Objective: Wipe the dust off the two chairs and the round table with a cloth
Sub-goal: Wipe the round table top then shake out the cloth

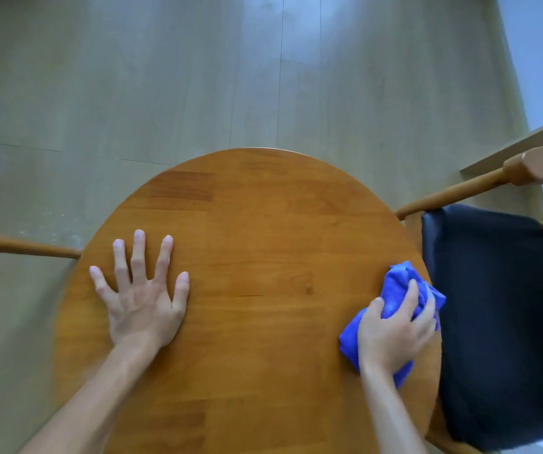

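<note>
- At the right edge of the surface [247, 224], my right hand [394, 329] is clenched around the bunched blue cloth [398, 283], pressing it onto the wood.
- My left hand [142, 290] lies flat with fingers spread, grasping nothing, near the left edge.
- The unwiped stretch lies to the left of the cloth, between my two hands, so I judge the next stroke sweeps leftward.
- The chair with the dark seat [499, 306] stands just beside the cloth; another chair's rail [17, 245] shows left.
</note>
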Tool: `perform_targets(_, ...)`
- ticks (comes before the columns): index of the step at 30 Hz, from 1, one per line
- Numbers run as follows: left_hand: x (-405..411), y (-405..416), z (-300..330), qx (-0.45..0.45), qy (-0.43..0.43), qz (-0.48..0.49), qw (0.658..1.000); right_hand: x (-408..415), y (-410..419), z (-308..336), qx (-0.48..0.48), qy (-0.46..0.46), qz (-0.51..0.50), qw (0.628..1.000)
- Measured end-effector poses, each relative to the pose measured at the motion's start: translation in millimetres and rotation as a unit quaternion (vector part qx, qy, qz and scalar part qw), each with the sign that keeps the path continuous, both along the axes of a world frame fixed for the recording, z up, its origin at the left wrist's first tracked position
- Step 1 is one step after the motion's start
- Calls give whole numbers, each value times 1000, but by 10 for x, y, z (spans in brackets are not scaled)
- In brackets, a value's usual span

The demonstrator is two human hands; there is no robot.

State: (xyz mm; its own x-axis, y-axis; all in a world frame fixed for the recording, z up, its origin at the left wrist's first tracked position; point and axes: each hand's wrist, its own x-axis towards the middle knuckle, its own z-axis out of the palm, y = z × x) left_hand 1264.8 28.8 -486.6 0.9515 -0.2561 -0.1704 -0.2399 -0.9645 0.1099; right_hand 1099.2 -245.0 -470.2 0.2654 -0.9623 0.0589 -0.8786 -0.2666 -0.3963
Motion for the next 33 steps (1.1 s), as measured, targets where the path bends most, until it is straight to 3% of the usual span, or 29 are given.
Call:
perform_targets(5, 39, 35, 38, -38, 26, 12, 999, 816, 1297, 23, -30, 15, 249, 968)
perform_targets(8, 74, 83, 132, -111, 54, 37, 992, 610, 1701, 89, -9, 16, 479, 878)
perform_targets(11, 95, 211, 218, -97, 76, 3, 992, -6, 1260, 88, -25, 19, 621, 783)
perform_targets(12, 85, 255, 241, -85, 81, -15, 993, -202, 1008, 74, -35, 24, 623, 781)
perform_targets(14, 43, 330, 279, -71, 82, -34, 993, -531, 499, 72, -31, 31, 537, 842)
perform_targets(16, -34, 375, 323, -73, 83, -37, 993, -767, 174, 115, -14, 33, 370, 928)
perform_targets(18, -130, 431, 350, -77, 92, -33, 992, -801, 154, 117, 6, 19, 178, 984)
perform_targets(21, -251, 553, 384, -94, 99, -34, 990, -429, 624, 69, 2, 8, 14, 1000)
perform_targets(23, -254, 630, 411, -115, 107, -31, 987, -73, 1236, 87, -7, 7, 40, 999)
perform_targets(26, -176, 706, 437, -131, 123, -25, 983, 153, 2356, 167, -3, 9, 221, 975)
perform_targets(29, -118, 702, 506, -112, 151, -30, 982, -217, 3048, 194, 24, 38, 448, 893)
perform_targets(33, -250, 573, 642, -34, 179, -9, 983, -1141, 2723, 124, 24, 8, 568, 823)
